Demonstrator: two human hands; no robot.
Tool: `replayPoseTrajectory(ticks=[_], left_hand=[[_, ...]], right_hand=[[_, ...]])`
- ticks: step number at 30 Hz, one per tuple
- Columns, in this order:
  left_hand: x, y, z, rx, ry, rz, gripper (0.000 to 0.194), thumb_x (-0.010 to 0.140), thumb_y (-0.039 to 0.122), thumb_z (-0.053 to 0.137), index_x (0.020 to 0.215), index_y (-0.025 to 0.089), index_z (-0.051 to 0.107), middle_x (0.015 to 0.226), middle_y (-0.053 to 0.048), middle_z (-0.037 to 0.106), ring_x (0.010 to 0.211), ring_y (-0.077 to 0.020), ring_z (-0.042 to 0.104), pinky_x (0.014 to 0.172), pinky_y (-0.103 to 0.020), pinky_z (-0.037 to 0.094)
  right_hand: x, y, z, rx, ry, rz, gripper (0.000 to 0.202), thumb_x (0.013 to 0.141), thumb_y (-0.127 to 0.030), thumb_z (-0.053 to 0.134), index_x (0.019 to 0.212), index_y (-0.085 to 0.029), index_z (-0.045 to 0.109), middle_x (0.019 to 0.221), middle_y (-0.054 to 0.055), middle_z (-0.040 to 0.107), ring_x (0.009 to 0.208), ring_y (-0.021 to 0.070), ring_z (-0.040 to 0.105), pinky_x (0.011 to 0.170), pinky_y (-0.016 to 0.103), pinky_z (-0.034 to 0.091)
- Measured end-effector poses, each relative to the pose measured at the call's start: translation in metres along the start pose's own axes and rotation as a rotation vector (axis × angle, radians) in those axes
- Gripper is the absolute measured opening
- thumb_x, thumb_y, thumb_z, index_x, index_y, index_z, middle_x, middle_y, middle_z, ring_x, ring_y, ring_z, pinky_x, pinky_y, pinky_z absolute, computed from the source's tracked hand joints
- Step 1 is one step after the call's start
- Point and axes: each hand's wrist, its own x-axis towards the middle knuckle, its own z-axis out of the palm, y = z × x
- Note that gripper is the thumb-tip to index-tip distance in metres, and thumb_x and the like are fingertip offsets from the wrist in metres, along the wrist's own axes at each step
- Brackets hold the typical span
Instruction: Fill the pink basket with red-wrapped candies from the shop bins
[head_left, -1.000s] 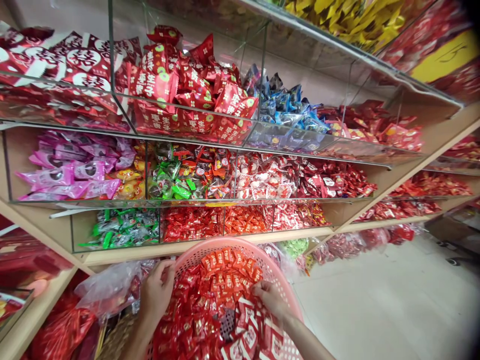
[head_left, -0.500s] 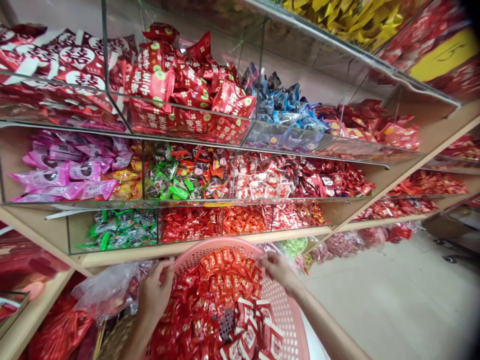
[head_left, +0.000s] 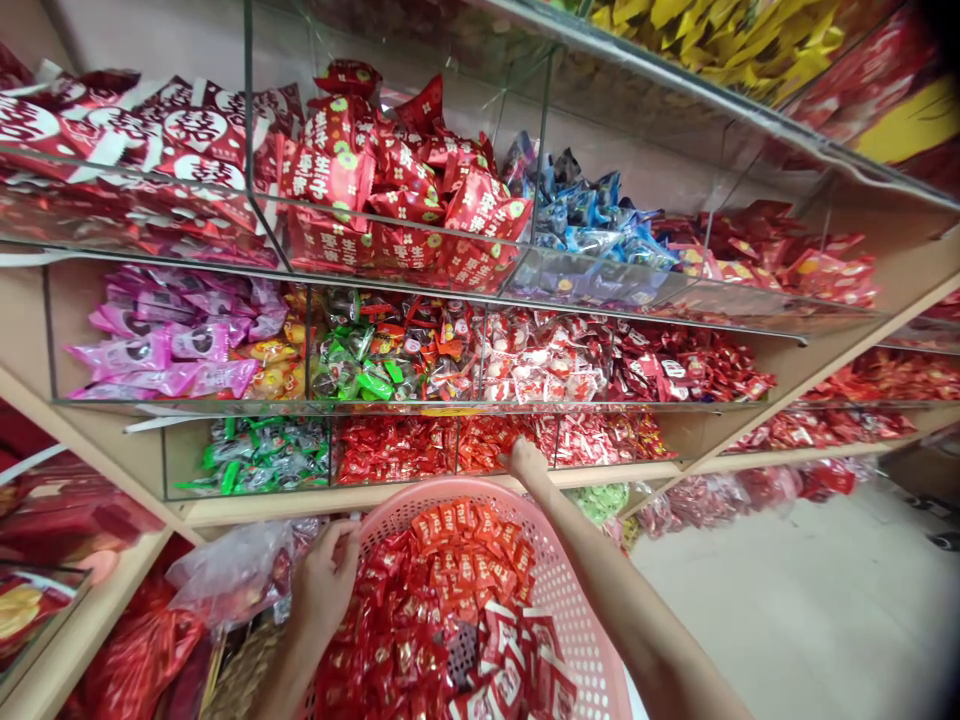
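Note:
A pink perforated plastic basket (head_left: 592, 640) sits low in front of me. Inside it are red wrapped candies (head_left: 397, 640), orange-red wrapped candies (head_left: 469, 560) and red-and-white wrapped candies (head_left: 506, 650). My left hand (head_left: 330, 570) grips the basket's left rim with curled fingers. Beyond the basket, my right hand (head_left: 527, 462) reaches to the bottom shelf, at the bin of small orange-red candies (head_left: 480, 445). Its fingers are largely hidden, so I cannot see whether they hold a candy.
Clear-fronted bins of wrapped candies fill the shelves, among them pink packets (head_left: 161, 340), blue packets (head_left: 600, 220) and large red packets (head_left: 405, 180). A wooden shelf edge (head_left: 285, 508) runs just behind the basket. Plastic bags (head_left: 232, 575) lie at lower left; pale floor (head_left: 780, 600) shows at right.
My right hand has left the basket's right rim and moved forward to the orange-red candy bin. My left hand stays on the rim. The view has shifted slightly.

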Motion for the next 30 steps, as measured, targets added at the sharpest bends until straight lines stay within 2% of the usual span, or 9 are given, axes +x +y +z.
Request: replayPoseTrajectory(ticks=[7, 15, 20, 26, 30], left_hand=[[0.0, 0.003, -0.001, -0.015, -0.008, -0.006, 0.023, 0.078, 0.036, 0.044, 0.081, 0.022, 0.061, 0.079, -0.002, 0.069, 0.074, -0.0151, 0.064, 0.067, -0.023, 0.049], [0.0, 0.0, 0.0, -0.009, -0.011, -0.011, 0.023, 0.078, 0.037, 0.044, 0.082, 0.022, 0.061, 0.081, -0.002, 0.069, 0.076, -0.0154, 0.064, 0.068, -0.024, 0.049], [0.0, 0.004, -0.001, -0.013, -0.016, -0.034, 0.024, 0.078, 0.038, 0.043, 0.081, 0.022, 0.061, 0.081, -0.003, 0.069, 0.075, -0.0157, 0.064, 0.068, -0.024, 0.049], [0.001, 0.006, -0.002, -0.017, -0.012, -0.039, 0.026, 0.077, 0.04, 0.043, 0.08, 0.022, 0.061, 0.079, -0.003, 0.069, 0.073, -0.0162, 0.064, 0.067, -0.025, 0.05], [0.001, 0.004, -0.002, -0.015, -0.017, -0.039, 0.025, 0.077, 0.039, 0.043, 0.08, 0.022, 0.062, 0.08, -0.003, 0.069, 0.075, -0.0165, 0.064, 0.068, -0.025, 0.05]], right_hand=[[0.005, -0.01, 0.004, -0.031, 0.032, 0.031, 0.037, 0.078, -0.027, 0.056, 0.11, -0.01, 0.052, 0.103, 0.019, 0.063, 0.1, 0.0269, 0.061, 0.08, 0.036, 0.046], [0.005, -0.019, 0.008, -0.032, 0.026, 0.049, 0.033, 0.078, -0.02, 0.055, 0.11, -0.014, 0.053, 0.104, 0.017, 0.063, 0.102, 0.0241, 0.06, 0.082, 0.037, 0.044], [0.007, -0.022, 0.011, -0.022, 0.031, 0.072, 0.032, 0.08, -0.015, 0.05, 0.112, -0.013, 0.05, 0.103, 0.018, 0.063, 0.101, 0.0239, 0.06, 0.08, 0.037, 0.044], [0.003, -0.029, 0.015, -0.014, 0.03, 0.101, 0.03, 0.082, -0.013, 0.044, 0.111, -0.012, 0.047, 0.103, 0.018, 0.063, 0.102, 0.0245, 0.059, 0.08, 0.039, 0.042], [-0.002, -0.027, 0.013, 0.004, 0.032, 0.109, 0.032, 0.081, -0.015, 0.046, 0.112, -0.013, 0.043, 0.103, 0.018, 0.062, 0.101, 0.0247, 0.059, 0.077, 0.036, 0.044]])
